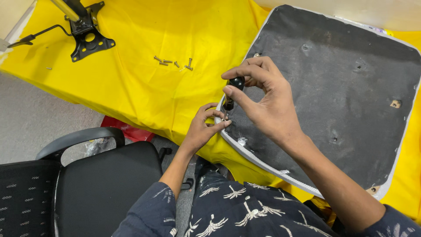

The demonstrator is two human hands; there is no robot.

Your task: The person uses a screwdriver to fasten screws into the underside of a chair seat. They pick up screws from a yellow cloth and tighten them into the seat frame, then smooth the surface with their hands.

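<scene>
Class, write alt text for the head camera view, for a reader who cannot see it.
A person's right hand holds a small black-handled screwdriver upright at the edge of an upturned grey seat base, while the left hand steadies its tip. Loose screws and a black metal chair mechanism lie on the yellow cloth.

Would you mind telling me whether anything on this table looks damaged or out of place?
Yes. The upturned seat pad has worn, patchy grey backing with open holes and a frayed white edge near the left hand. Loose screws lie scattered on the yellow cloth, and the black chair mechanism sits detached at the far corner.
</scene>
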